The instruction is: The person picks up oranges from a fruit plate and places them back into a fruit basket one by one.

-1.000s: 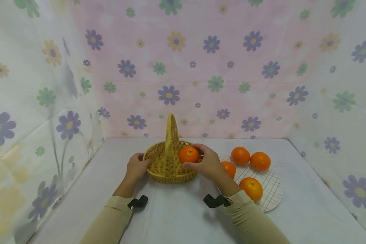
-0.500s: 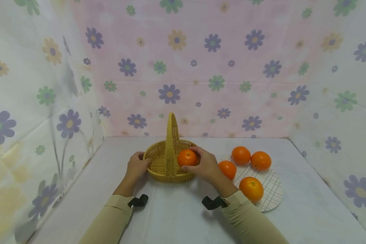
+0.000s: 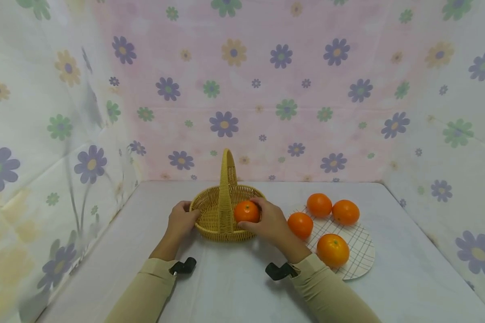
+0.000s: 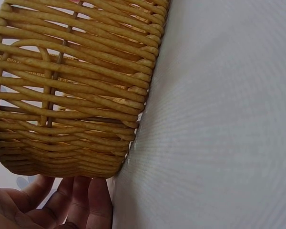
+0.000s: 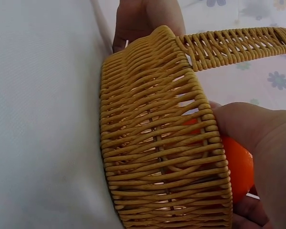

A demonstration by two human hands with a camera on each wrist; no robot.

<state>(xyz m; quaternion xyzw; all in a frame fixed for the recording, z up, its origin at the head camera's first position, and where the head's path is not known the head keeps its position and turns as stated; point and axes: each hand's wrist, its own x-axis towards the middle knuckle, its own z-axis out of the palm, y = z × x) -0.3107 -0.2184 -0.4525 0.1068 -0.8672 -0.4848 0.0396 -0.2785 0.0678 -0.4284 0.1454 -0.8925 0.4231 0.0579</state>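
A yellow wicker basket (image 3: pixel 208 235) with a tall arched handle stands on the white table. My left hand (image 3: pixel 182 220) grips its left rim, thumb over the edge; in the left wrist view several fingers (image 4: pixel 99 205) rest against the woven side. My right hand (image 3: pixel 271 220) holds an orange (image 3: pixel 247 211) within the right half of the basket, thumb on the near side and fingers behind. The right wrist view shows that orange (image 5: pixel 239 168) partly below the rim, behind the weave. Whether it touches the basket floor is hidden.
Right of the basket lies a round white mat (image 3: pixel 359 251) with a dark grid pattern. Several oranges sit on it or at its edge, the nearest orange (image 3: pixel 333 250) beside my right sleeve. Flowered cloth (image 3: pixel 258 89) walls the table at the back and sides.
My right hand has moved slightly left and down with the orange, lowering it further into the basket. The left hand and the basket stay in place.
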